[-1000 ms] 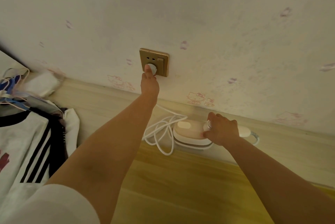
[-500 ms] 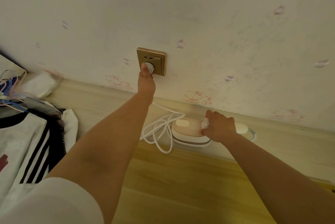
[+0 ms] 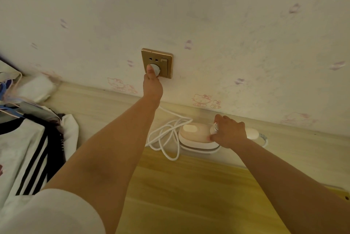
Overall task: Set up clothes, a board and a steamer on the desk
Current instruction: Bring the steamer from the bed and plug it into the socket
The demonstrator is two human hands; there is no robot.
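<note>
A pink and white steamer (image 3: 193, 135) lies on the desk (image 3: 113, 108) against the wall. My right hand (image 3: 229, 133) grips its handle end, fingers around the white dial. Its white cord (image 3: 166, 135) loops on the desk and runs up to a white plug (image 3: 156, 69) in the gold wall socket (image 3: 164, 59). My left hand (image 3: 152, 86) is closed on that plug. A yellow wooden board (image 3: 189, 192) lies flat in front of the steamer. A white garment with black stripes (image 3: 28, 150) lies at the left.
The wall with pale cartoon stickers rises right behind the desk. A white folded item (image 3: 36, 89) and blue and white hangers (image 3: 7, 99) sit at the far left by the clothes. My white sleeve (image 3: 53, 213) fills the lower left corner.
Both hands stay where they were, left on the plug and right on the steamer. Only the camera has shifted a little.
</note>
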